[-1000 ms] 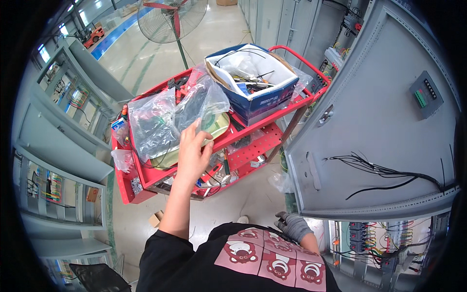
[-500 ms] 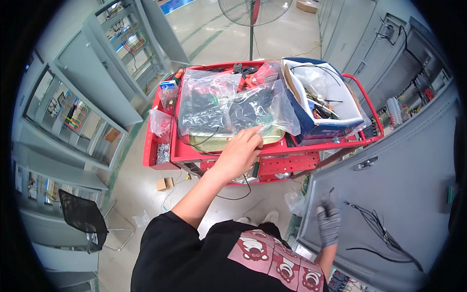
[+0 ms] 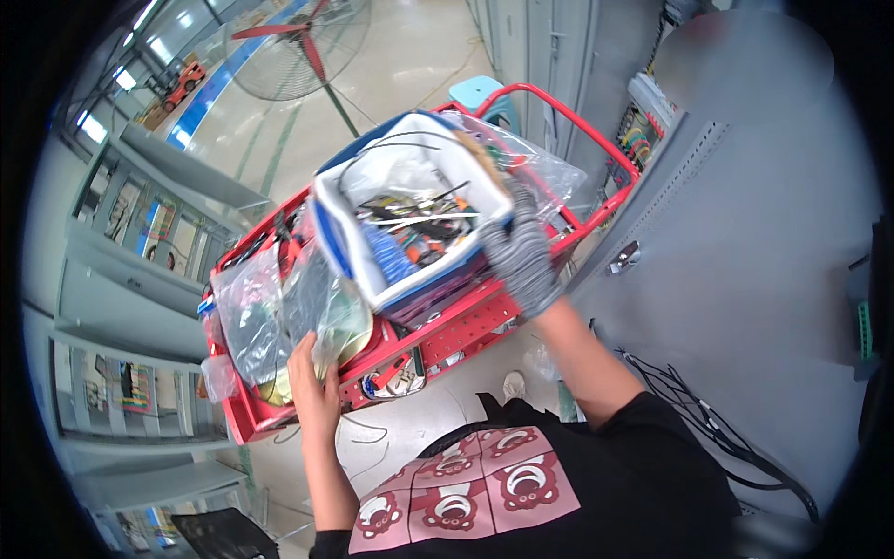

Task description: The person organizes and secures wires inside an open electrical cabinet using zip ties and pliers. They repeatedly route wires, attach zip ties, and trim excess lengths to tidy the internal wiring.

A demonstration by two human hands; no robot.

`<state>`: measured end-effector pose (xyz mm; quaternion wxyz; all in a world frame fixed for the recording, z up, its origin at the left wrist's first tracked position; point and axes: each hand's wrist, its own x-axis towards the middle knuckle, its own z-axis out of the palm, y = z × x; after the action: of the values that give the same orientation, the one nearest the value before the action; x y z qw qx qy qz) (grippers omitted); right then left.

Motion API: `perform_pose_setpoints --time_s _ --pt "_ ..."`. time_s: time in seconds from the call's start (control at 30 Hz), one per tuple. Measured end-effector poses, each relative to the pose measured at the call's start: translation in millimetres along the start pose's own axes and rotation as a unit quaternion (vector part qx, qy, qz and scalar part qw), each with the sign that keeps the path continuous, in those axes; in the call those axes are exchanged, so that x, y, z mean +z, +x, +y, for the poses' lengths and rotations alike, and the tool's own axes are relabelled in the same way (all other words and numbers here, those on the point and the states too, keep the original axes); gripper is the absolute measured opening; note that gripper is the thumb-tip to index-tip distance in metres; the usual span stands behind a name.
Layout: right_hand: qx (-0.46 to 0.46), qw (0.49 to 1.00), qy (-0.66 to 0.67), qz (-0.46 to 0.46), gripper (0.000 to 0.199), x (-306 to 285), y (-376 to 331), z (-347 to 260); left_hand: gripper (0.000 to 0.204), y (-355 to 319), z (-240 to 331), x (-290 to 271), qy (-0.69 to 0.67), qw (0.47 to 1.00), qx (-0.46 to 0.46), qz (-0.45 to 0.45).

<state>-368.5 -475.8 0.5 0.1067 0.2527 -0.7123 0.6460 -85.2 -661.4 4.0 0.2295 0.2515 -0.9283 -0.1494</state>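
Grey-gloved right hand [image 3: 521,261] grips the near corner of a white-and-blue bin [image 3: 410,219] full of tools and wires. Bare left hand [image 3: 315,387] clutches clear plastic bags [image 3: 279,312] left of it. Red cart [image 3: 466,326] beneath both.

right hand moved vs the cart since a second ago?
Yes. The gloved right hand has come up from by the person's side onto the white bin on the red cart.

A red cart [image 3: 447,340] carries a white-and-blue bin [image 3: 354,256]; the right hand [image 3: 518,259] wears a speckled grey glove.
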Motion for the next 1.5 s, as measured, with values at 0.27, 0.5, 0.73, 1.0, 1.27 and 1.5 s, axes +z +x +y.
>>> perform_pose_setpoints --time_s 0.27,0.5,0.73,1.0,1.27,1.5 --pt "-0.169 0.981 -0.013 -0.098 0.031 9 -25 -45 0.032 -5 -17 24 0.043 0.998 -0.042 -0.002" --pt "-0.178 0.975 0.051 -0.123 0.024 -5 -11 -35 0.028 -3 -20 24 0.041 0.998 -0.054 0.002" --pt "-0.041 0.996 0.076 -0.017 0.017 -9 100 8 0.026 -4 -11 23 0.028 0.996 -0.08 0.009" --pt "-0.065 0.842 -0.299 -0.445 0.032 97 232 107 0.023 1 -13 27 0.023 0.997 -0.06 0.043" --pt "0.006 0.814 -0.176 -0.553 0.026 85 201 115 0.024 -5 -17 33 -0.005 0.994 -0.102 0.044" --pt "0.036 0.863 -0.39 -0.321 0.025 98 273 122 0.022 -5 -23 36 0.002 0.995 -0.083 0.061"
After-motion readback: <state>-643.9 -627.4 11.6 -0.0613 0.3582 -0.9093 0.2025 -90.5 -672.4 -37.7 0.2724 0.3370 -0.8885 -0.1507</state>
